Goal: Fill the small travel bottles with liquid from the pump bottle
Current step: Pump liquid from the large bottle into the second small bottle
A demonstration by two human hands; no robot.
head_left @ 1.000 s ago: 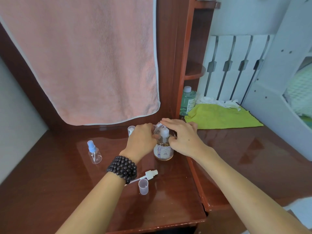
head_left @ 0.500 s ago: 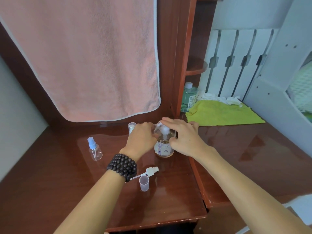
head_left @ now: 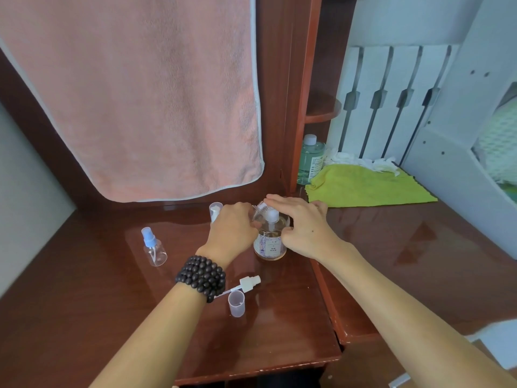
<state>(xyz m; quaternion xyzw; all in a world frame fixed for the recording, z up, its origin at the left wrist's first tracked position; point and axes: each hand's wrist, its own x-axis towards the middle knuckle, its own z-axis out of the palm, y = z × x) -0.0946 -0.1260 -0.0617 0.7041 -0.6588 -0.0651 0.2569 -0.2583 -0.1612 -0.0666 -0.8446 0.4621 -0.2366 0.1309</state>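
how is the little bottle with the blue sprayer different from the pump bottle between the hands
The blue-sprayer bottle is smaller, looks empty and stands alone, untouched, to the left. The pump bottle is larger and labelled, with amber liquid showing at its base. It has a white pump, and the right hand lies over that pump while the left hand is at the bottle's side. Both bottles are clear and upright on the wooden desk.

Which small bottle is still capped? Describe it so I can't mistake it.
Start at the hanging pink towel; below its lower edge lies the glossy brown wooden desk. Left of both hands stands a small clear plastic bottle with a pale blue spray top, alone; the only blue-topped one.
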